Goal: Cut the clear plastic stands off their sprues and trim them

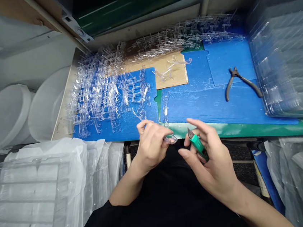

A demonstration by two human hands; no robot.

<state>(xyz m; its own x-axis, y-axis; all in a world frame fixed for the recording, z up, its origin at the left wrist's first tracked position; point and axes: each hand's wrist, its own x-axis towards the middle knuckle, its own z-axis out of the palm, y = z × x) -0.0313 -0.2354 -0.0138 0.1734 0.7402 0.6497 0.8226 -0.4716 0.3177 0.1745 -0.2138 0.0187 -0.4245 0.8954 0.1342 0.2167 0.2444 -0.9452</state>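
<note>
My left hand (150, 146) pinches a small clear plastic piece (170, 139) between thumb and fingers, just over the front edge of the bench. My right hand (208, 159) holds a green utility knife (197, 144) with its metal blade tip pointing up and left, close to that piece. The blade does not visibly touch it. Behind my hands, a large heap of clear moulded plastic parts (107, 94) spreads over a blue plastic board (131, 127) and a piece of brown cardboard (172, 72).
Grey-handled pliers (238, 83) lie on a blue board (217, 106) at the right. Stacked clear plastic trays (290, 56) stand at the back right. White tubs (3, 117) sit at the left, and plastic-wrapped trays (32, 187) lie at the lower left. Plastic bags (292, 168) hang at the lower right.
</note>
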